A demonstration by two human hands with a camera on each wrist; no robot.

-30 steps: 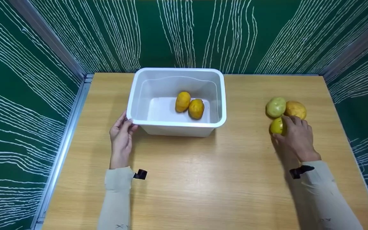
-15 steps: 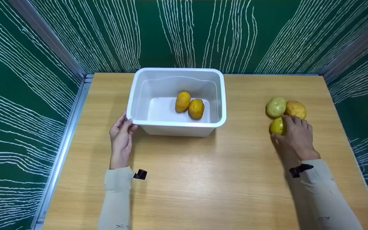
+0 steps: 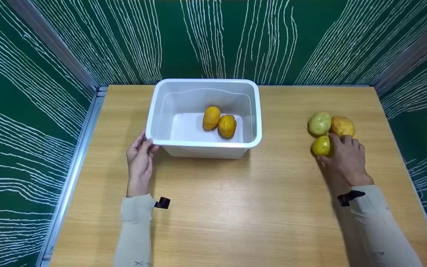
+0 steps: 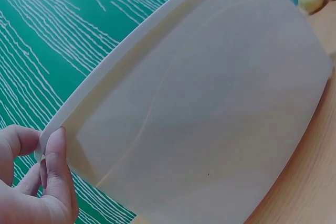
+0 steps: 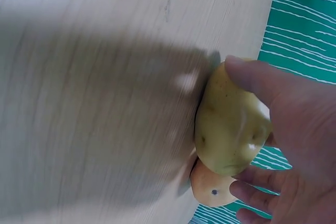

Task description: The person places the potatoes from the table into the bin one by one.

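A white plastic bin [image 3: 204, 144] stands on the table, with two orange-yellow fruits [image 3: 211, 118] lying on its floor. My left hand [image 3: 140, 159] pinches the bin's near left corner; in the left wrist view the fingers [image 4: 58, 171] hold the rim. On the right, my right hand [image 3: 347, 159] grips a smooth yellow-green fruit [image 3: 321, 146] with small dimples; its exact kind is unclear. In the right wrist view the thumb [image 5: 252, 77] lies over this fruit, which appears to rest on the table. Close behind it sit a pale green round fruit [image 3: 320, 123] and an orange-yellow one [image 3: 343, 126].
The wooden table [image 3: 228, 207] is bounded at the back and sides by green panels [image 3: 232, 40] with white wavy lines. A metal rail [image 3: 74, 167] runs along the left edge. Bare tabletop lies between the bin and the right-hand fruits.
The yellow-green fruit has turned slightly in my right hand, and that hand has shifted a very little. My left hand stays at the bin's corner.
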